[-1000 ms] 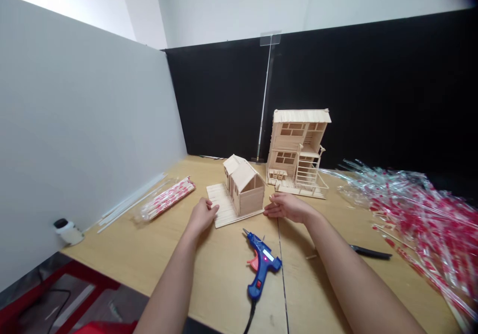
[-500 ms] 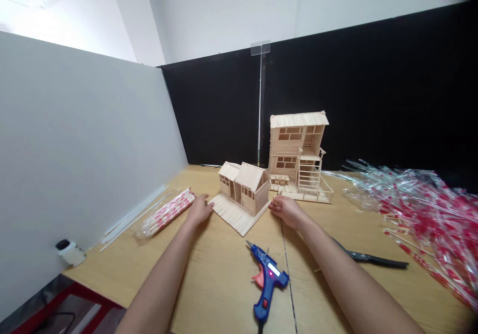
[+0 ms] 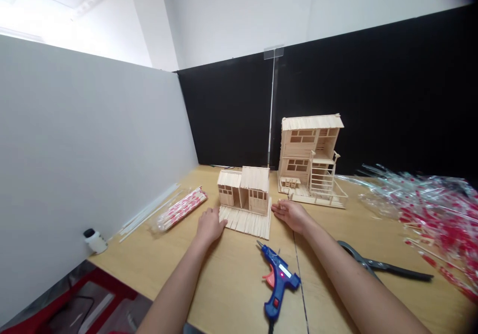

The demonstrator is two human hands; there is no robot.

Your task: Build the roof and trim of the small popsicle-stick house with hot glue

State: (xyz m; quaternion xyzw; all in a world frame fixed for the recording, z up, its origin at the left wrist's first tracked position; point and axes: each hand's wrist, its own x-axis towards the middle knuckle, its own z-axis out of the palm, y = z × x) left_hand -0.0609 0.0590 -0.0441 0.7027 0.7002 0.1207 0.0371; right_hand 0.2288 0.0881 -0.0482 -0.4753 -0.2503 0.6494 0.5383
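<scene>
Turned on the tabletop since the earlier frame, the small stick house now presents its long windowed front to the wearer, where half a second ago a corner of its plank base pointed forward. It stands upright between the two hands.

Findings, left to right, all placed from the small stick house:

Far to its left, a white bottle with a black cap sits by the table edge, against the grey partition. Nearer, white strips lie slantwise, followed by a clear packet of sticks with red markings.

At its left edge, the left hand is loosely spread, thumb set apart from the fingers and touching the base.

In front of it, to the right, rests a blue glue gun, nozzle directed toward the base, a red light lit on its body.

Just beside its right edge is the right hand, fingers held close together; contact with the base, or anything pinched, cannot be told.

Behind it and to the right stands a two-storey stick house. Farther right lie dark scissors, partly hidden by the right forearm, and a heap of clear, red-patterned wrappers.
</scene>
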